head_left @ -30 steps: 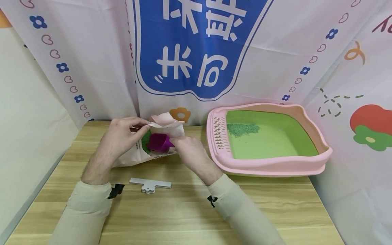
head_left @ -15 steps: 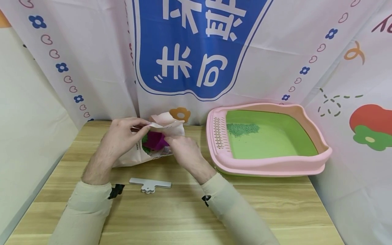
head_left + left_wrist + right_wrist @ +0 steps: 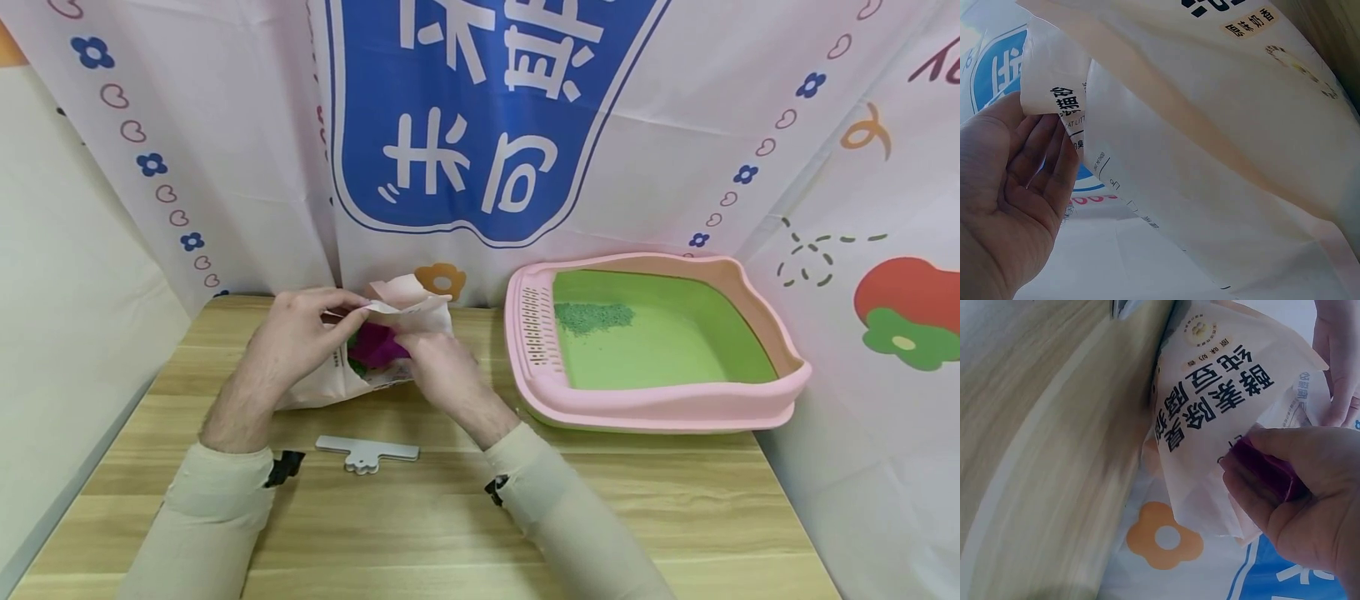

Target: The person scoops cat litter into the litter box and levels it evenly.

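Observation:
A white printed bag of cat litter [image 3: 318,387] lies on the table at the left, its mouth facing right. My left hand [image 3: 303,329] pinches the upper edge of that mouth; in the left wrist view the thumb and fingers hold the bag's folded corner. Inside the opening shows a purple scoop [image 3: 377,346], with green litter [image 3: 357,367] beside it. My right hand [image 3: 442,367] grips the scoop's handle [image 3: 1266,469] at the mouth, and its fingers overlap the bag's edge. Part of the scoop is hidden inside the bag.
To the right stands a litter box [image 3: 660,404] with a pink rim and green base, a small heap of green litter [image 3: 592,317] inside. A white bag clip [image 3: 367,452] lies on the table in front of the bag. A printed cloth [image 3: 637,192] hangs behind.
My right hand has moved left, pushing the scoop deeper into the bag, so less green litter shows. My left hand stays at the bag's edge.

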Available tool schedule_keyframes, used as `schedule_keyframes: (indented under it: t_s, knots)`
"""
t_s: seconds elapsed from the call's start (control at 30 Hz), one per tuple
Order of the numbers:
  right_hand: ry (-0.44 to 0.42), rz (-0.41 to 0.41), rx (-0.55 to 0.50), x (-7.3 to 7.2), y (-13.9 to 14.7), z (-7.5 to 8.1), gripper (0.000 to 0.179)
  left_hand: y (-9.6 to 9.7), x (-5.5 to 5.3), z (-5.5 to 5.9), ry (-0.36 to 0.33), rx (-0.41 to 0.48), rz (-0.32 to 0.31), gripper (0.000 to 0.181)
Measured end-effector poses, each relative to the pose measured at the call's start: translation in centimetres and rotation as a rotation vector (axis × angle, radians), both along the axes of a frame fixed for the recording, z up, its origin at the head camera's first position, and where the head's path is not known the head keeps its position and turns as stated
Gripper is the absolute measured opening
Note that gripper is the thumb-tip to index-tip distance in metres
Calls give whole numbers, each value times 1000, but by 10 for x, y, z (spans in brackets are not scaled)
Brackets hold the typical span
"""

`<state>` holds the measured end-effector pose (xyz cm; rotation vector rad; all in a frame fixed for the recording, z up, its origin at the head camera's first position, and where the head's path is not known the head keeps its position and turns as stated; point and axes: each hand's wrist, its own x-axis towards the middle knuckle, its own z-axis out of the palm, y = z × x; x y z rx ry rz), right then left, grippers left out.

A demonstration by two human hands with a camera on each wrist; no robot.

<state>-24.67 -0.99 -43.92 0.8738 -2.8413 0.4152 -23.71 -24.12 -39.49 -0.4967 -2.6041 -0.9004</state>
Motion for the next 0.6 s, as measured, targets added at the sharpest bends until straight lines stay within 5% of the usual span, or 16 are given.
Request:
schedule_keyframes:
  t_s: [0.37,0.6]
  knots:
    - [-197,-24,-318,-6,-4,-12,21,0,-1,-1,22,-3,-11,17]
    - [-199,-30,-311,-10,-8,-16,21,0,-1,-1,37,-12,-14,17]
